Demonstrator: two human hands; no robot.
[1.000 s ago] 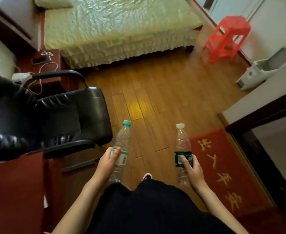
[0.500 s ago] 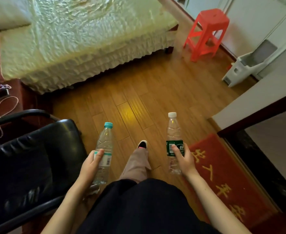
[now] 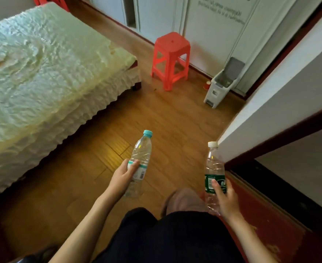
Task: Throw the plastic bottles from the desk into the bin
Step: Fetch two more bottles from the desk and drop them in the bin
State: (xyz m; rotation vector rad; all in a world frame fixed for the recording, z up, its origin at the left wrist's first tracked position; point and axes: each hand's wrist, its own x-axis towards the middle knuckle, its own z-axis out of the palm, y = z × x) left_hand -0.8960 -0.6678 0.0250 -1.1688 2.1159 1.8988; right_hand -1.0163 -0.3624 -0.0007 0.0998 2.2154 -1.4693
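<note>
Wood floor (image 3: 103, 179) below; left hand (image 3: 122, 180) grips teal-capped bottle (image 3: 140, 164), right hand (image 3: 223, 199) grips white-capped bottle (image 3: 213, 168), both upright.

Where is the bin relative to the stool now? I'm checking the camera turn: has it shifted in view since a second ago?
Yes. The bin sits lower and more central in view, beside the red stool, nearer the person.

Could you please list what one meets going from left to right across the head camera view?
Pale green quilted bed → clear plastic bottle with teal cap → red plastic stool → clear plastic bottle with white cap and green label → white pedal bin with open lid.
</note>
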